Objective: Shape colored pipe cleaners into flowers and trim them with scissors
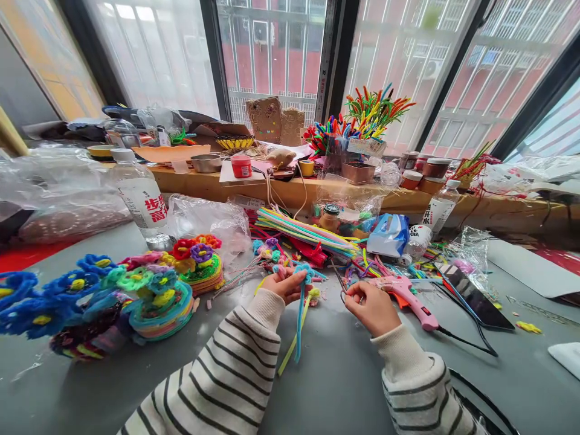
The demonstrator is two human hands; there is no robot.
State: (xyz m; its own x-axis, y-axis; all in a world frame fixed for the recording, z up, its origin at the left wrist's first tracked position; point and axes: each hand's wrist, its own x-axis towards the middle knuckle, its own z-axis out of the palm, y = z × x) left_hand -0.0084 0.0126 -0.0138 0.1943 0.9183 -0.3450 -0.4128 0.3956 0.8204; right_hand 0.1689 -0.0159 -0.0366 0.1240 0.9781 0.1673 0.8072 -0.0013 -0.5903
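My left hand (286, 285) pinches a light-blue pipe-cleaner flower (308, 273), whose blue stem hangs down over the table. A yellow pipe cleaner (292, 341) slants down beside that stem. To the right, my right hand (372, 307) is closed around the handles of small scissors (338, 275), with the thin blades pointing up and left, apart from the flower. Close by my right hand lies a pink glue gun (419, 302). Left of my left arm stand round pipe-cleaner pots with flowers in blue, green and red, among them a striped pot (163, 311).
A bundle of pastel pipe cleaners (303, 229) lies ahead of my hands. A phone (475, 296) and the glue gun's cord (471, 344) are at right. Water bottles (142, 193) stand near the wooden ledge (290, 190), which carries jars and more pipe cleaners.
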